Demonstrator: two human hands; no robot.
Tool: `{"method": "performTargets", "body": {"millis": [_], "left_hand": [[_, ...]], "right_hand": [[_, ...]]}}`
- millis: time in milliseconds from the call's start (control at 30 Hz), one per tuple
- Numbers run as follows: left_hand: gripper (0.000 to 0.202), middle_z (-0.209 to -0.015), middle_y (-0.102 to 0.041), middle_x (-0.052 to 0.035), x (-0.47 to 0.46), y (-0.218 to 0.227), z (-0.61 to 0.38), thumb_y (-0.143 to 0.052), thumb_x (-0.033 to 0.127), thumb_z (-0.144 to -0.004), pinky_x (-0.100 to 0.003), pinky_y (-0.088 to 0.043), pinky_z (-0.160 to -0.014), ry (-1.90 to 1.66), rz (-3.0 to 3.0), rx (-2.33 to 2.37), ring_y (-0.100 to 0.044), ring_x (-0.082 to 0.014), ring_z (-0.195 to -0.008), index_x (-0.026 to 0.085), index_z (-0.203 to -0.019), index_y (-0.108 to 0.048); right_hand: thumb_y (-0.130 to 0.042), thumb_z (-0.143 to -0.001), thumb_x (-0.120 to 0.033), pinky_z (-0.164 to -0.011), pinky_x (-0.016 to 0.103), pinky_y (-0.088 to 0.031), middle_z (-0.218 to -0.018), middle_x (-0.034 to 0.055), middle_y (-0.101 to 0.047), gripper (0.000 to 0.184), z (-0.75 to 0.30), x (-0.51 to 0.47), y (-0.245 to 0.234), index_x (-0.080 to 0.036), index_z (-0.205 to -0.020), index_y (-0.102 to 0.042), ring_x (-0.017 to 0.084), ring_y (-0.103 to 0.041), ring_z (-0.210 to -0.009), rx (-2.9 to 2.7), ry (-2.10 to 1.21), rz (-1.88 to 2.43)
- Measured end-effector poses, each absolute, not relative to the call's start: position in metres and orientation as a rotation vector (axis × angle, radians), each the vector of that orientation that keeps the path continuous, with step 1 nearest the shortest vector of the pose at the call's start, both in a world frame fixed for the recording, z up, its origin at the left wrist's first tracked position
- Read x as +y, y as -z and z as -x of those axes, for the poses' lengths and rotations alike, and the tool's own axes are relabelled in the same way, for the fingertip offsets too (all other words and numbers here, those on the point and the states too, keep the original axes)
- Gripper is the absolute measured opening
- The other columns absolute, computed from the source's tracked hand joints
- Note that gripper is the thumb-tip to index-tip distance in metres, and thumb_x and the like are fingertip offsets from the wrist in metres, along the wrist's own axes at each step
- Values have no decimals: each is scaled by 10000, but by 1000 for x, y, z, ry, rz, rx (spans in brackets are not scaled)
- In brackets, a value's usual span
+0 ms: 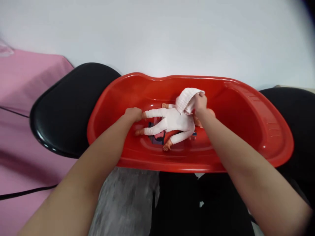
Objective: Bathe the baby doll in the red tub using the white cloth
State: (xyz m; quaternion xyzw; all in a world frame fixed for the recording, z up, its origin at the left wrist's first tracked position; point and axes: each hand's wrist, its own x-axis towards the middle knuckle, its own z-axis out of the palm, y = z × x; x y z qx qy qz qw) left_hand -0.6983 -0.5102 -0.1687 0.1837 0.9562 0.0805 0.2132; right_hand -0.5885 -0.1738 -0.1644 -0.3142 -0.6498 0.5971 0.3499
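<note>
Doll (178, 120) in white clothes is lying lengthwise in a red tub (273, 129), limbs spreading, its head pointing right. The right hand (201, 101) is gripping a white cloth (187, 98) by its edge, holding it over the doll's shoulder, beside the head. The left hand (133, 114) is touching one foot; I cannot tell whether its curled fingers are gripping. A dark picture (160, 139) is showing beneath the legs. A black seat (64, 111) is standing at the tub's left end.
</note>
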Motion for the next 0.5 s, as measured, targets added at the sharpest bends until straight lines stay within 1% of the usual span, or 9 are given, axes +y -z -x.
{"method": "performTargets", "body": {"millis": [67,100,133,167,200,267,333,400,500], "left_hand": [[325,-861,-723,-192,-508,172,695,-887,367,-695,-541,-441,-1047,-257,-518,2629,-670,-494,-1156,186,-614,-630],[304,-854,-723,-199,-507,172,693,-889,359,-708,-545,-441,-1056,-250,-537,2621,-661,-503,-1179,179,-628,-656],[263,-870,-730,-206,-506,172,691,-880,351,-734,-541,-444,-1066,-215,-562,2617,-653,-502,-1206,173,-671,-698],[207,-911,-744,-212,-506,170,689,-855,340,-775,-530,-450,-1077,-153,-595,2617,-646,-490,-1233,168,-746,-745],[164,-975,-759,-214,-505,169,686,-813,325,-828,-516,-459,-1084,-65,-630,2615,-643,-469,-1252,165,-848,-786],[224,-1125,-771,-217,-505,165,683,-700,297,-934,-488,-480,-1084,111,-693,2590,-648,-423,-1263,158,-1067,-815],[314,-1231,-758,-224,-505,162,680,-626,291,-991,-474,-493,-1078,208,-726,2566,-656,-398,-1258,146,-1208,-800],[357,-1276,-745,-237,-504,160,679,-609,311,-1008,-464,-502,-1065,238,-729,2555,-661,-399,-1256,136,-1262,-789],[378,-1291,-742,-242,-502,162,677,-602,349,-1015,-459,-518,-1033,260,-739,2550,-660,-408,-1255,141,-1271,-787]], "right_hand": [[-577,-910,-165,-646,294,-389,-671,-46,-519,269,585,-155,159,-237,-664,-493,104,-436,-656,-1799,-1393,808],[-571,-913,-173,-647,311,-379,-657,-42,-501,312,586,-149,156,-240,-630,-459,101,-420,-646,-1877,-1309,790],[-571,-915,-184,-655,321,-377,-656,-39,-503,328,588,-146,154,-238,-617,-446,98,-419,-645,-1964,-1230,764],[-581,-918,-201,-673,322,-385,-673,-32,-535,312,591,-146,151,-229,-627,-472,99,-441,-657,-2061,-1167,723],[-598,-923,-225,-700,316,-402,-710,-21,-589,268,595,-148,150,-213,-664,-530,106,-484,-683,-2163,-1118,670],[-638,-937,-300,-771,305,-445,-837,16,-701,179,606,-161,149,-182,-806,-662,141,-589,-775,-2372,-1050,542],[-660,-953,-393,-820,316,-478,-979,58,-763,234,618,-180,151,-171,-949,-734,191,-648,-864,-2579,-964,391],[-635,-975,-411,-846,326,-493,-1112,91,-773,276,631,-202,156,-176,-1042,-764,223,-676,-941,-2765,-810,280],[-585,-994,-341,-906,342,-511,-1317,113,-731,320,649,-230,167,-214,-1219,-774,262,-693,-1076,-3005,-550,219]]}}
